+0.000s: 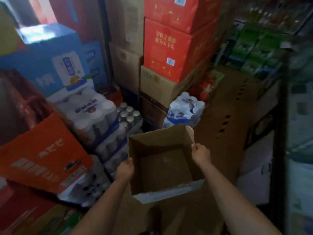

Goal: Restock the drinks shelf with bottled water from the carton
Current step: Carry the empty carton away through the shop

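Note:
An open brown cardboard carton (162, 168) hangs in front of me, held at both sides; nothing shows inside it, only its bare bottom. My left hand (125, 169) grips the carton's left wall, with the thumb over the rim. My right hand (200, 153) pinches the upper right flap near the corner. Shrink-wrapped packs of bottled water (94, 112) are stacked to the left, and another wrapped pack (183, 111) lies beyond the carton. The drinks shelf (257, 53) with green packs is at the right, blurred.
Red cartons (167, 46) sit on brown boxes (157, 82) straight ahead. Blue cartons (50, 65) and an orange carton (42, 155) crowd the left. Flattened cardboard (227, 119) lies on the floor at the right. A white box (254, 168) stands by the shelf post.

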`<action>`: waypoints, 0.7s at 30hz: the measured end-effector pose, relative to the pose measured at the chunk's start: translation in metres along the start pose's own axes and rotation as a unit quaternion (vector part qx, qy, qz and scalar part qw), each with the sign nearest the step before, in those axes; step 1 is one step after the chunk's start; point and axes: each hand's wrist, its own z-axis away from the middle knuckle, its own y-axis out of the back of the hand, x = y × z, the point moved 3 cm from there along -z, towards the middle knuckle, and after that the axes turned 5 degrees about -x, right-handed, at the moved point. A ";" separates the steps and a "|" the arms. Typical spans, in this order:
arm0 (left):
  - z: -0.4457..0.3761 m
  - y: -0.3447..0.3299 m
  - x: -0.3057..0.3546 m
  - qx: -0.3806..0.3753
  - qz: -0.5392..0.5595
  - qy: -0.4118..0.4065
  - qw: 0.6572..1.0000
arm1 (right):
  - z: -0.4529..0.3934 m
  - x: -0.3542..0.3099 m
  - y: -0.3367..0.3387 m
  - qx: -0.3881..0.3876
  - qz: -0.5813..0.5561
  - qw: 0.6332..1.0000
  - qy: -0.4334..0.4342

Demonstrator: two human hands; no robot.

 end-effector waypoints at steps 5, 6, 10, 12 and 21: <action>-0.066 -0.033 0.001 0.000 0.007 0.082 0.997 | -0.102 -0.020 -0.016 -0.073 0.038 0.996 0.020; -0.077 -0.039 0.001 0.003 0.003 0.097 0.995 | -0.120 -0.023 -0.021 -0.084 0.046 0.995 0.025; -0.122 -0.069 0.002 0.002 -0.002 0.162 0.987 | -0.194 -0.029 -0.051 -0.126 0.075 0.988 0.038; -0.144 -0.087 -0.004 0.001 0.004 0.188 0.982 | -0.230 -0.031 -0.074 -0.151 0.086 0.983 0.053; -0.256 -0.183 -0.066 0.093 0.162 0.283 0.941 | -0.375 -0.003 -0.198 -0.181 0.205 0.949 0.157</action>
